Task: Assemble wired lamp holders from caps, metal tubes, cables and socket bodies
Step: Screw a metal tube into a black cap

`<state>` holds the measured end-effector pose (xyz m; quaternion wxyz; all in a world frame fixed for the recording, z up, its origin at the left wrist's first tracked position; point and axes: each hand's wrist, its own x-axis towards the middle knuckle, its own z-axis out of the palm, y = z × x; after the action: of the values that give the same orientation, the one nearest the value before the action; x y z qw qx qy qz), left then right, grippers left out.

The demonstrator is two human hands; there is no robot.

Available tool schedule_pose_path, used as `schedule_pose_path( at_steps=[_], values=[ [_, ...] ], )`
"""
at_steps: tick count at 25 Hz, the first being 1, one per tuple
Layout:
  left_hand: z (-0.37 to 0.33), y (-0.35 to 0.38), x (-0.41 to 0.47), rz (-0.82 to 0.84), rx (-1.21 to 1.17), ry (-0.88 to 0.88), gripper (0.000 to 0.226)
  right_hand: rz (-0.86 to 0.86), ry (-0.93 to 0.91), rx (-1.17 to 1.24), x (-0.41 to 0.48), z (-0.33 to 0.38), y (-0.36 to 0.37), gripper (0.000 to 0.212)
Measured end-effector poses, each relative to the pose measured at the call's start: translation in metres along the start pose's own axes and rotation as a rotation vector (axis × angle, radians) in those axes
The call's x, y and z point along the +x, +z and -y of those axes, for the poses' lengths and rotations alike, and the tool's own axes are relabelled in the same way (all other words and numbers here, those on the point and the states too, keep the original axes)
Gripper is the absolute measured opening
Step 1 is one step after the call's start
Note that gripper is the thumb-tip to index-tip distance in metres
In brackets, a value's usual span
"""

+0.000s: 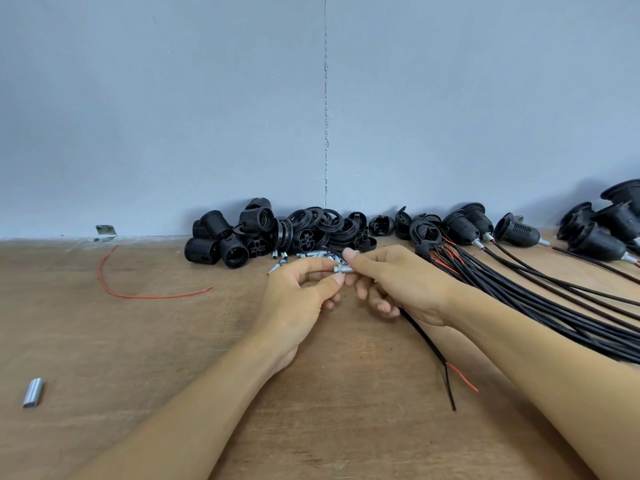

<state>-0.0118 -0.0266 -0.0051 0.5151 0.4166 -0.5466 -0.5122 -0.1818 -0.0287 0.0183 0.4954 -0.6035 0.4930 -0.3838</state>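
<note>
Left hand (298, 296) pinching metal tube (343, 269), right hand (398, 278) gripping black cable (426, 342) at the tube's end, cable bundle (519, 296) right of hands

Pale blue-grey wall (173, 98) behind, split by a vertical seam (325, 98). Worn brown wooden tabletop (104, 341) below. Small metal bracket (105, 232) at the join.

table (145, 344): matt wood | socket bodies (221, 242): ribbed black plastic | metal tube (343, 269): shiny
</note>
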Motion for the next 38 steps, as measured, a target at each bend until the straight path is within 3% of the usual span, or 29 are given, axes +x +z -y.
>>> schedule_pose_path(
  at_steps=[2,5,9,13,18,23,25,27,30,31,34,38],
  values=[
    [0.000,0.000,0.000,-0.011,-0.003,-0.002,0.017,-0.016,0.026,0.017,0.001,0.000,0.000,0.047],
    [-0.001,0.000,0.000,-0.007,0.000,-0.005,0.018,0.055,0.021,0.037,-0.001,0.002,-0.005,0.028],
    [-0.001,0.001,0.000,0.000,0.013,-0.002,0.017,0.024,0.096,-0.010,0.001,0.000,-0.003,0.049],
    [-0.001,0.000,-0.001,0.014,0.011,0.001,0.017,0.071,0.027,0.015,-0.001,0.003,-0.006,0.030],
    [0.000,0.000,0.000,0.008,0.021,-0.010,0.017,-0.027,0.038,-0.072,0.001,0.000,-0.001,0.054],
    [0.000,-0.001,-0.001,0.000,0.026,-0.010,0.019,0.075,-0.053,-0.045,-0.003,0.003,-0.011,0.015],
    [-0.001,0.000,-0.001,-0.006,0.013,-0.003,0.023,0.076,-0.048,-0.055,-0.003,0.002,-0.013,0.012],
    [-0.001,0.002,-0.001,-0.011,-0.041,-0.004,0.034,-0.094,-0.091,-0.149,0.000,0.001,-0.013,0.014],
    [-0.001,0.003,-0.001,-0.013,-0.054,-0.013,0.039,-0.590,-0.197,-0.530,0.005,-0.007,-0.022,0.012],
    [-0.001,0.002,0.000,-0.008,-0.035,-0.015,0.034,-0.686,-0.195,-0.670,0.004,-0.011,-0.025,0.012],
    [0.001,-0.001,0.000,0.011,0.028,-0.021,0.020,-0.763,-0.158,-0.927,0.001,-0.018,-0.033,0.017],
    [0.002,-0.001,0.001,0.016,0.063,-0.017,0.014,-0.714,-0.235,-1.033,0.002,-0.019,-0.031,0.021]
  ],
)
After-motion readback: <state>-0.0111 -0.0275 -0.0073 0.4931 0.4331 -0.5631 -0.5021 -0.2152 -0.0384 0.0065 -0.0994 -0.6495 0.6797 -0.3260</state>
